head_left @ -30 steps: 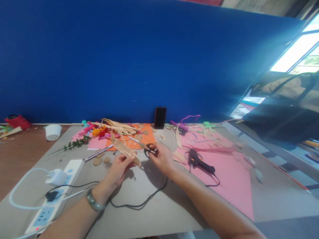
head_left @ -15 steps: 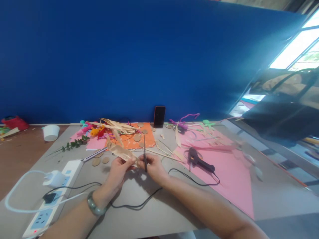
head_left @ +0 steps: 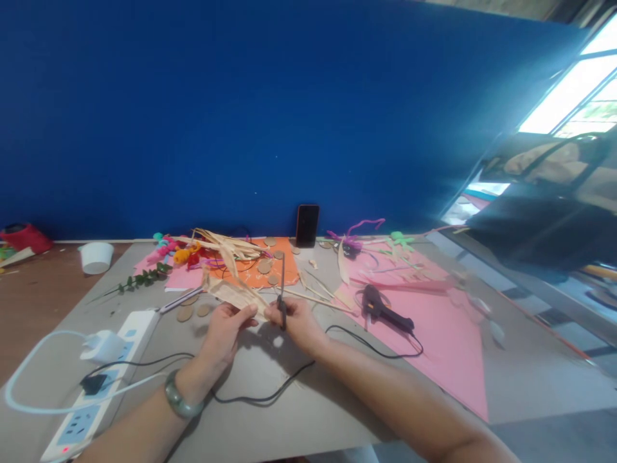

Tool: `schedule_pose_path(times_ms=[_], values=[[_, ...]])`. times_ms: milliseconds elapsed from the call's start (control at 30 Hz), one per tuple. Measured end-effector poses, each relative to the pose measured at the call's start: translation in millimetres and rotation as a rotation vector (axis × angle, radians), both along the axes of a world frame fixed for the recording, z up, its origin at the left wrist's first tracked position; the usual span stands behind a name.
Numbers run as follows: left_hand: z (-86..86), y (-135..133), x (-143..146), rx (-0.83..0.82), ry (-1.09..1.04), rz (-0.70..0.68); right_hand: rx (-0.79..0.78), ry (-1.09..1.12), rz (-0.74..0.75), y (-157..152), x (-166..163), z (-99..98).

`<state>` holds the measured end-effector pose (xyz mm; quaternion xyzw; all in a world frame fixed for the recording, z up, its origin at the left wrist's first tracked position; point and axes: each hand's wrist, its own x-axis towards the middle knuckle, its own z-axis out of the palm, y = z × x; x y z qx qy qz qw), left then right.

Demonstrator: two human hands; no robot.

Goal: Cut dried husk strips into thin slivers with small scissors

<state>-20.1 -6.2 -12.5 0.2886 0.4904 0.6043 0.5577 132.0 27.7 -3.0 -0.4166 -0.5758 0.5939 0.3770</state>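
A pale, dried corn husk piece (head_left: 234,294) stretches up and left above the table's near middle. My left hand (head_left: 230,325) pinches its lower end between thumb and fingers. My right hand (head_left: 297,325) grips dark scissors (head_left: 282,289), blades pointing up and away from me. Its fingertips also meet the husk's right end, close to my left fingers. Small scraps lie on the table below the hands. More husk strips (head_left: 226,244) are piled behind, partly over an orange sheet (head_left: 289,273) bearing several round tan discs (head_left: 264,266).
A white power strip (head_left: 108,379) with plugs lies at left. A black glue gun (head_left: 385,312) rests on pink sheets (head_left: 448,347) at right, its cord crossing under my arms. A phone (head_left: 307,225) leans on the blue partition (head_left: 270,116). A white cup (head_left: 96,257) stands far left.
The husk piece has turned and spread a little between my hands. The scissors have tilted slightly, and my fingers have shifted their hold on the husk.
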Motion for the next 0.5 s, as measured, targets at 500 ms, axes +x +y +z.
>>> schedule_pose_path(times_ms=[500], values=[[-4.2, 3.0, -1.1, 0.084, 0.05, 0.096, 0.059, -0.045, 0.016, -4.5, -2.8, 2.3]])
